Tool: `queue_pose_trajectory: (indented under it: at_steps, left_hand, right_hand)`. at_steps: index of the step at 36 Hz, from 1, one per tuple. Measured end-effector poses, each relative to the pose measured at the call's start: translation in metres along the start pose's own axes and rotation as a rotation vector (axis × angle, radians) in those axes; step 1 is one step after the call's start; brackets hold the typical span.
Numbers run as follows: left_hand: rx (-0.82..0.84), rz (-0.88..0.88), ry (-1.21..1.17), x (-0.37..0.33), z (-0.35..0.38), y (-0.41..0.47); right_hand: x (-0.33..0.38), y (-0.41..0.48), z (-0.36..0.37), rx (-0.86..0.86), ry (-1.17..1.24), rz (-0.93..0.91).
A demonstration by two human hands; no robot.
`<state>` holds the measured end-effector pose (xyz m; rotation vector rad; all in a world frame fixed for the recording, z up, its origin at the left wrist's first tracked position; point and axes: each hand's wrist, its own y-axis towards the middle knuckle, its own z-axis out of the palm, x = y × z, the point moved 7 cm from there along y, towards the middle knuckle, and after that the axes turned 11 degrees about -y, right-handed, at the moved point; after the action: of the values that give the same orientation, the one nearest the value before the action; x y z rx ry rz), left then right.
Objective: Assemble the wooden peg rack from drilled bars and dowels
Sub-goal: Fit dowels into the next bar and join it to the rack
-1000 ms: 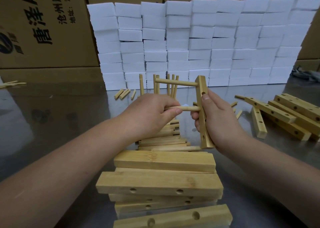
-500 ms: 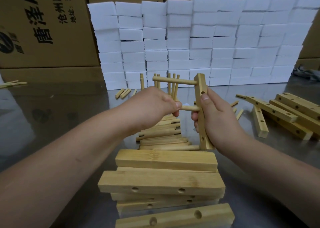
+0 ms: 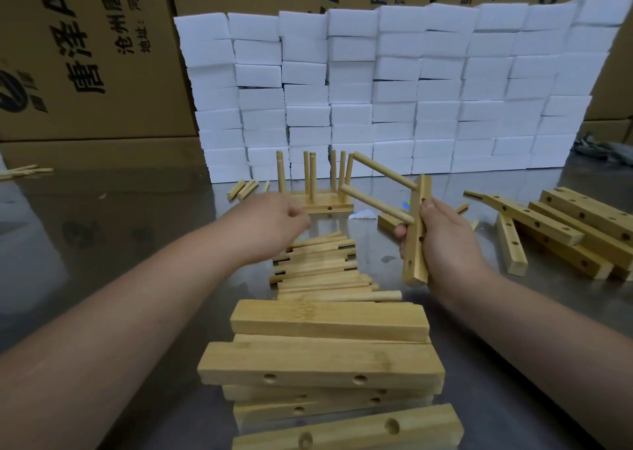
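My right hand (image 3: 445,240) grips a drilled wooden bar (image 3: 418,233) held upright above the table. Two dowels (image 3: 375,203) stick out of the bar's upper holes toward the left. My left hand (image 3: 274,223) hovers over a pile of loose dowels (image 3: 322,271) with its fingers loosely curled and nothing visible in them. Behind it stands a finished peg rack (image 3: 322,206) with several upright dowels. A stack of drilled bars (image 3: 322,364) lies near me.
More drilled bars (image 3: 561,230) lie at the right. Short pegs (image 3: 245,189) lie by a wall of white foam blocks (image 3: 394,90). Cardboard boxes (image 3: 85,55) stand behind. Thin sticks (image 3: 24,171) lie far left on the steel table (image 3: 120,227).
My left hand let go of the second dowel, now seated in the bar, and dropped toward the dowel pile. My right hand swung the bar to the right and tilted it.
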<state>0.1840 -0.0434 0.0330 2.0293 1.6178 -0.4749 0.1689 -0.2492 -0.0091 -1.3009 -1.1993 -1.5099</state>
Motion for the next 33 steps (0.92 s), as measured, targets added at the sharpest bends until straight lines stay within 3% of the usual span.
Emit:
queue_pose_trajectory:
  at_steps: [7, 13, 18, 21, 25, 28, 33]
  left_hand:
    - [0.169, -0.04, 0.191, 0.019, 0.029, 0.001]
    - [0.133, -0.032, 0.172, 0.023, 0.033, 0.005]
    - [-0.011, 0.032, 0.15, 0.021, 0.027, 0.012]
    - [0.049, 0.059, 0.094, 0.023, 0.032, 0.014]
    - [0.15, -0.068, -0.076, 0.048, 0.043, 0.015]
    - [0.114, -0.111, -0.113, 0.06, 0.041, 0.018]
    - [0.013, -0.007, -0.159, 0.052, 0.036, 0.023]
  right_hand:
    - [-0.011, 0.0, 0.005, 0.034, -0.04, 0.006]
    - [-0.015, 0.002, 0.004, 0.041, -0.045, 0.031]
    - [-0.016, 0.003, 0.005, 0.047, -0.05, 0.032]
    - [-0.017, 0.003, 0.006, 0.052, -0.049, 0.037]
    - [-0.018, 0.003, 0.006, 0.059, -0.061, 0.041]
    - [-0.017, 0.003, 0.006, 0.062, -0.069, 0.04]
    - [-0.018, 0.003, 0.007, 0.069, -0.076, 0.049]
